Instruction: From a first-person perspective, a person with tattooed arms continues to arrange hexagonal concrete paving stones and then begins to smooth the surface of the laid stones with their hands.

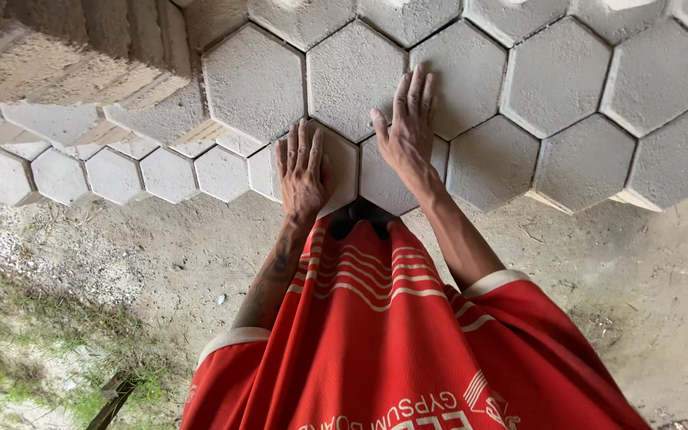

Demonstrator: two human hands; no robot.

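Head cam: my left hand (pixel 300 171) lies flat, fingers open, on the edge hex paver (pixel 336 163) & my right hand (pixel 409 127) is splayed flat on the neighbouring pavers (pixel 388 179), gripping nothing, pressing so the block seats flush w/ the laid rows above the bare sand (pixel 583 263).

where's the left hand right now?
Head view, centre: the left hand lies flat on a hexagonal paving block at the near edge of the laid pavers, just left of the right hand.
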